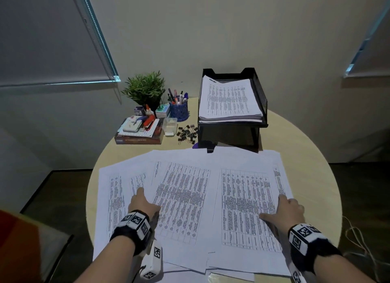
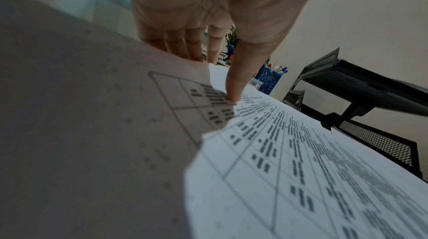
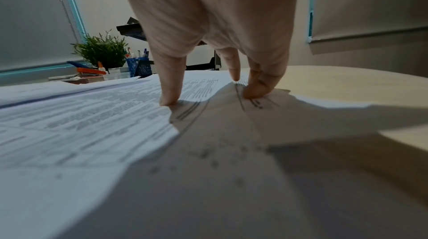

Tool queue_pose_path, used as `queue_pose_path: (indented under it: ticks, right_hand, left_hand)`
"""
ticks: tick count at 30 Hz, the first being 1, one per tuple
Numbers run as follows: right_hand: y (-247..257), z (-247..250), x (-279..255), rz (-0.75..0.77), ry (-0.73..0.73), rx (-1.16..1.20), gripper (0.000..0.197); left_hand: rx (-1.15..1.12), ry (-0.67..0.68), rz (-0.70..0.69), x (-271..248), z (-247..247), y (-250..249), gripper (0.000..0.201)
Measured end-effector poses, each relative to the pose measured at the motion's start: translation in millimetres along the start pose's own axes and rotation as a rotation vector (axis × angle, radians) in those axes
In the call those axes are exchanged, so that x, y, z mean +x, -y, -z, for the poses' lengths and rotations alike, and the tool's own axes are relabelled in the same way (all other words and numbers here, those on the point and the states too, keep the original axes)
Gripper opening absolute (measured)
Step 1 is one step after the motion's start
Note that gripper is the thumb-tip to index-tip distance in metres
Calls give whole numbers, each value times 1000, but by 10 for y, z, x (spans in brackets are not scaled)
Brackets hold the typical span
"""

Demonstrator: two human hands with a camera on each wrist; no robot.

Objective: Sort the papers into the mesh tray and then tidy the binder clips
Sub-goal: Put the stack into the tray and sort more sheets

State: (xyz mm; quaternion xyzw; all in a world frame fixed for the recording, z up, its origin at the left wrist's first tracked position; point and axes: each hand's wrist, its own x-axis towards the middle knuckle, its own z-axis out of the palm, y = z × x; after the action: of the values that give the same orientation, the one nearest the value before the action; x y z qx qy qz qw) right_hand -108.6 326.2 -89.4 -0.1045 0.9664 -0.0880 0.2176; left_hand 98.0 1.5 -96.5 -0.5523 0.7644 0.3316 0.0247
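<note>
Several printed sheets point(image 1: 183, 194) lie fanned over the front half of the round table point(image 1: 312, 177). My left hand point(image 1: 148, 199) rests on the left sheets; its thumb point(image 2: 234, 85) presses a sheet, while the fingertips are hidden behind a raised paper edge. My right hand point(image 1: 279, 208) presses the right-hand sheet point(image 1: 247, 198) near its right edge, thumb point(image 3: 170, 87) spread left and the outer fingertips bent onto creased paper. The black mesh tray point(image 1: 260, 97) stands at the back holding a stack of papers point(image 1: 229, 99). Loose black binder clips point(image 1: 187, 132) lie left of the tray's base.
At the back left stand a potted plant point(image 1: 145, 88), a blue pen cup point(image 1: 178, 109), a small clear box point(image 1: 169, 124) and a pile of books with an orange stapler point(image 1: 139, 132). Bare tabletop shows to the right of the papers. Cables point(image 1: 358, 240) lie on the floor at the right.
</note>
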Motion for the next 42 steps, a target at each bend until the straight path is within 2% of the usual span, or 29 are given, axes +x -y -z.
queue_pose_path:
  ticks: [4, 7, 8, 11, 15, 18, 21, 23, 30, 32, 33, 34, 35, 36, 37, 38, 40, 42]
  right_hand:
    - [-67, 7, 52, 7, 19, 157, 100]
    - [-111, 20, 62, 15, 65, 234, 88]
    - [-123, 22, 58, 14, 82, 234, 78]
    - [-152, 21, 30, 55, 79, 283, 25]
    - [-211, -2, 26, 64, 29, 427, 34]
    - [-194, -13, 27, 55, 23, 505, 34]
    - [-121, -55, 39, 73, 39, 517, 32]
    - [-87, -84, 59, 45, 24, 557, 29]
    - [-63, -74, 21, 11, 29, 666, 48]
    - [-83, -60, 22, -70, 75, 828, 43]
    - [-66, -22, -15, -91, 119, 922, 33]
    - [-48, -15, -49, -109, 149, 994, 15]
    - [15, 31, -122, -94, 196, 1012, 22]
    - [41, 29, -125, -94, 227, 1060, 46]
    - [65, 42, -145, -90, 238, 1076, 57]
    - [77, 31, -134, -84, 251, 1045, 53]
    - [81, -12, -87, -58, 240, 960, 23]
    - [62, -9, -121, -45, 216, 955, 10]
  left_hand:
    - [-13, -110, -64, -27, 89, 33, 53]
    - [-17, -94, -64, -57, 106, 13, 27]
    - [-22, -58, -53, -72, 82, 11, 26]
    - [18, 6, -43, -124, -13, -2, 32]
    - [22, 56, -134, -204, -106, -93, 20]
    - [38, 121, -272, -282, -230, -158, 42]
    - [34, 154, -390, -356, -373, -211, 50]
    - [43, 161, -419, -402, -443, -259, 51]
    - [88, 135, -414, -461, -464, -325, 49]
    - [57, 144, -409, -472, -449, -319, 46]
    - [43, 155, -415, -487, -453, -317, 42]
    - [32, 172, -435, -506, -464, -325, 35]
    - [28, 191, -453, -529, -481, -335, 24]
    - [11, 205, -478, -552, -497, -346, 12]
    - [-10, 220, -493, -564, -519, -354, 9]
    - [-32, 228, -509, -568, -536, -364, 14]
    - [-23, 218, -514, -554, -537, -386, 17]
    - [13, 168, -487, -504, -497, -368, 18]
